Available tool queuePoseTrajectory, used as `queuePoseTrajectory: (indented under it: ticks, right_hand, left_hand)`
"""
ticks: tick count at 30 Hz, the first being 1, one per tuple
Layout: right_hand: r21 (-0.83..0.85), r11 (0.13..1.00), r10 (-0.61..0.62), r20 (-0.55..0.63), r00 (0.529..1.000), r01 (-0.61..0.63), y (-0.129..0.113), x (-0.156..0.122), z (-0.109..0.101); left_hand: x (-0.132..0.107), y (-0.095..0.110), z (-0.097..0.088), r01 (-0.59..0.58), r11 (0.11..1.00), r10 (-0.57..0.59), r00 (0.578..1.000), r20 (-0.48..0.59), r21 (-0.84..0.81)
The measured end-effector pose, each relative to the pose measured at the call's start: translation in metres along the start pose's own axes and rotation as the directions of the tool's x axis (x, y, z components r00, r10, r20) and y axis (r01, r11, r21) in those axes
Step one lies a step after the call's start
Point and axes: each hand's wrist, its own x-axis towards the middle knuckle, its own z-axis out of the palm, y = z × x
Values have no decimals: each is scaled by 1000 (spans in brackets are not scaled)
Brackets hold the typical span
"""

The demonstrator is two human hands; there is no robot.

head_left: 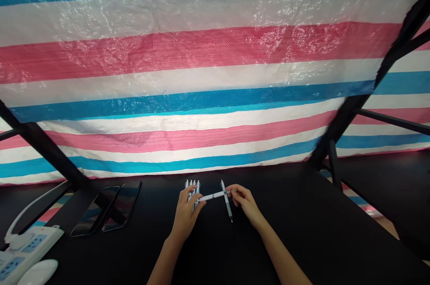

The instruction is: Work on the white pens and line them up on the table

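Note:
My left hand (187, 211) and my right hand (244, 202) hold one white pen (212, 196) level between them, each pinching an end. Under it, a second white pen (226, 201) lies on the black table (302, 240), pointing toward me and crossing the held one. Behind my left hand, a row of several white pens (192, 184) lies side by side, partly hidden by my fingers.
Two dark phones (107, 208) lie side by side at the left. A white power strip (23, 249) and a white mouse (38, 272) sit at the bottom left corner. A striped tarp (201, 74) hangs behind, with black frame bars (349, 115) at both sides.

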Motion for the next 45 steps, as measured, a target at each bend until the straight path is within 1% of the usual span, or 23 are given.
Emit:
queuePoseTrajectory:
  ticks: [3,5,9,14,18,21,25,28,33,39,45]
  right_hand:
    - [6,1000,-4,-9,1000,4,-1,-1,0]
    - [9,1000,-4,-15,1000,4,-2,-1,0]
    - [13,1000,3,-30,1000,-3,-4,-2,1]
    - [17,1000,7,-37,999,-6,-4,-2,2]
    - [21,1000,2,-4,1000,-1,-1,-1,2]
    - [31,1000,-2,-3,1000,2,-1,0,0]
    - [50,998,-22,-59,998,25,-3,1,-3]
    - [59,998,-16,-99,995,22,-3,2,-6]
    - [71,997,-14,-138,990,24,-3,3,-8]
    - [77,997,-18,-178,984,32,-6,3,-9]
    - [90,996,-9,-182,983,26,-7,2,-9]
  left_hand:
    - [1,2,-3,-9,1000,9,999,38,-1]
    - [1,2,-3,11,1000,-10,999,52,-9]
    - [-1,-1,-1,60,998,-59,997,40,-27]
    - [-1,-1,0,48,998,-46,998,40,-51]
    - [0,1,-2,65,994,-59,996,61,-91]
    - [2,1,-3,118,981,-115,993,25,-153]
    - [4,-1,-4,205,945,-219,975,-28,-253]
    - [4,-3,-4,225,930,-245,969,-34,-292]
    - [4,-7,-7,224,944,-244,968,-54,-243]
    - [3,-18,-7,253,946,-277,955,-104,-202]
    - [2,-23,-7,255,960,-267,958,-101,-119]
